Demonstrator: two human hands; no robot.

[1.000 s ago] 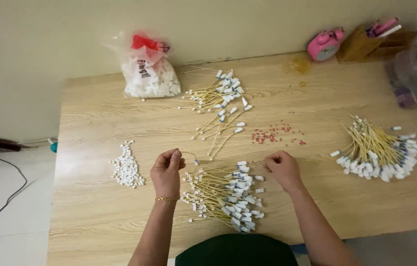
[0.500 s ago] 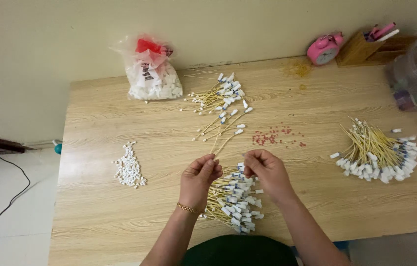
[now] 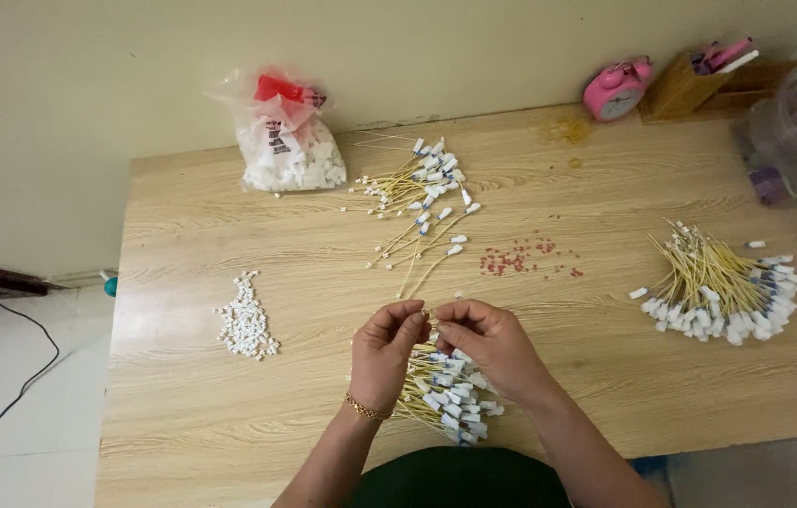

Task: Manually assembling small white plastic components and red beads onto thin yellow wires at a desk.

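Head view: left hand and right hand meet fingertip to fingertip, pinching a thin yellow wire; the wire bundle lies just beneath both palms.

bag behind caps, clock far right

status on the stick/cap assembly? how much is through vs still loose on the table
Looks done: capped yellow sticks bundled at the right, another pile at the table's near edge. In hand: left hand and right hand meet above that near pile, pinching something small. Left: loose white caps, a bag of more, red bits, scattered sticks.
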